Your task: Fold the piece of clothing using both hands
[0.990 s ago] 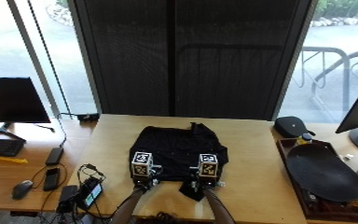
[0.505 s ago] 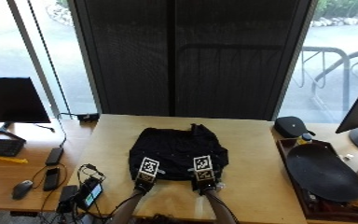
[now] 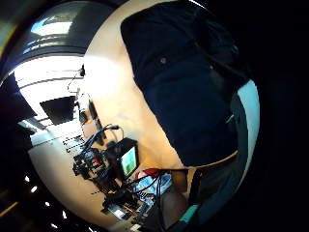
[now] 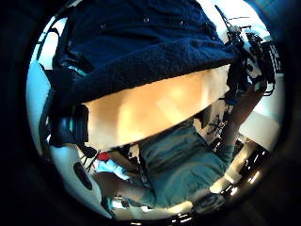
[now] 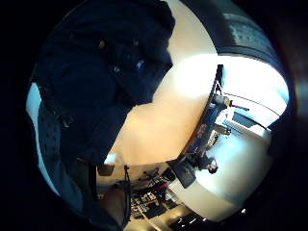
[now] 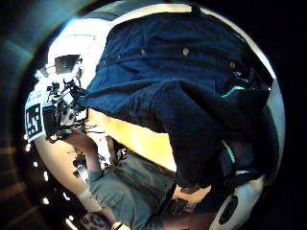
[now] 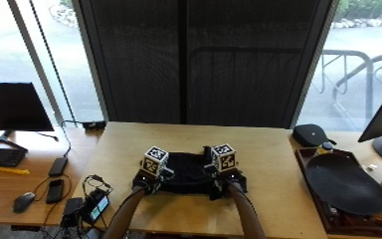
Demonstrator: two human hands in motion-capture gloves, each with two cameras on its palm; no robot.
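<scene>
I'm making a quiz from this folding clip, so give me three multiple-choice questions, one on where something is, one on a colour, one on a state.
1. Where does the garment lie?
A. on the table, near its front edge
B. on the floor
C. on the tray at the right

2. What colour is the garment?
A. white
B. black
C. red

3. What are the hands doing?
A. resting apart from the garment
B. both at the garment, left hand and right hand on its two sides
C. one holds a mouse

Answers:
1 A, the outside view shows it on the wooden top before the person.
2 B, it looks black in the outside view.
3 B, each hand meets the cloth there.
</scene>
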